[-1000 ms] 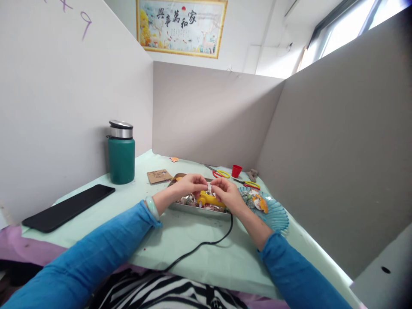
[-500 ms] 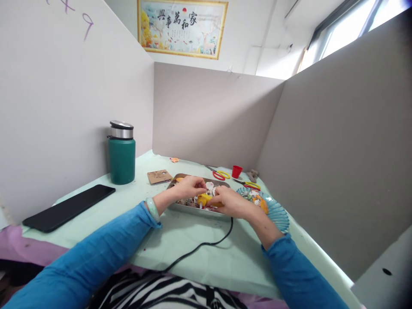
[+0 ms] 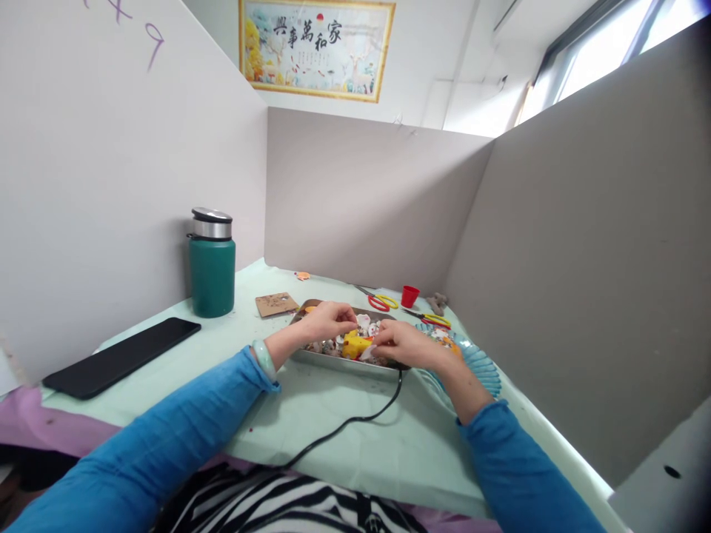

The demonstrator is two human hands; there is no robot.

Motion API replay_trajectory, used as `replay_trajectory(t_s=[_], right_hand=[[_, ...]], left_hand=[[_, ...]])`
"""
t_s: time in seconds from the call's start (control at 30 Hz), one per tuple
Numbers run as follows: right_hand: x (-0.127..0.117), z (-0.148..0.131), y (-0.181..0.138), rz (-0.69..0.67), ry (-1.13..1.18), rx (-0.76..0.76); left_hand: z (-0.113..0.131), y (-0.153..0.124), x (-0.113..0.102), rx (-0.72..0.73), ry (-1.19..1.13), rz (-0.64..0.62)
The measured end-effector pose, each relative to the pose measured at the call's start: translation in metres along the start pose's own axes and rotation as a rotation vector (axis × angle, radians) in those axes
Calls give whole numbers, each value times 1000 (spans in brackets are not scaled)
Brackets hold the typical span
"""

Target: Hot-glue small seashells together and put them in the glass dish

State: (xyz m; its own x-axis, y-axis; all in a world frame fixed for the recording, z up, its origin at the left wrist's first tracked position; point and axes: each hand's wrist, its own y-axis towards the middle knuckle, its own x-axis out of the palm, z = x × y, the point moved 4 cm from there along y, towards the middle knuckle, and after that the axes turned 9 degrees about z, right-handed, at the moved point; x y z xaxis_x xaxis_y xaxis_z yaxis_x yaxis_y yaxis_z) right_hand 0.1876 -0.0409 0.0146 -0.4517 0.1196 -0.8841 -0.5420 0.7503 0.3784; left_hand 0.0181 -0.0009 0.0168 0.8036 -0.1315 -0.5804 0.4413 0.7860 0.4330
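Note:
A metal tray point(image 3: 333, 362) holds a jumble of small pale, shell-like pieces. Among them lies a yellow object point(image 3: 355, 345), perhaps a glue gun, and a black cord point(image 3: 355, 420) runs from the tray's right end toward me. My left hand point(image 3: 332, 321) hovers over the tray's far left part with thumb and fingers pinched; whatever is between them is too small to make out. Over the right part, my right hand point(image 3: 404, 343) has its fingers drawn together by the yellow object. Something whitish shows at its fingertips, its kind unclear.
A blue shell-shaped dish point(image 3: 482, 370) with pieces in it sits right of the tray. Behind are two pairs of scissors point(image 3: 382, 302) and a red cup point(image 3: 409, 297). At left stand a green bottle point(image 3: 212, 275), a black slab point(image 3: 125, 357) and a brown card point(image 3: 276, 304).
My right hand has shifted slightly right, off the yellow object, uncovering more of it. A whitish bit now shows at its fingertips. The left hand has barely moved.

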Motion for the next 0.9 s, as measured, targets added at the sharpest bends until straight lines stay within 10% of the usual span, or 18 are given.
replay_trajectory(t_s=[0.43, 0.9], right_hand=[[4, 6, 2, 396, 654, 569], [4, -9, 6, 611, 431, 288]], left_hand=[[-8, 0, 9, -157, -560, -144], [-2, 1, 7, -83, -383, -36]])
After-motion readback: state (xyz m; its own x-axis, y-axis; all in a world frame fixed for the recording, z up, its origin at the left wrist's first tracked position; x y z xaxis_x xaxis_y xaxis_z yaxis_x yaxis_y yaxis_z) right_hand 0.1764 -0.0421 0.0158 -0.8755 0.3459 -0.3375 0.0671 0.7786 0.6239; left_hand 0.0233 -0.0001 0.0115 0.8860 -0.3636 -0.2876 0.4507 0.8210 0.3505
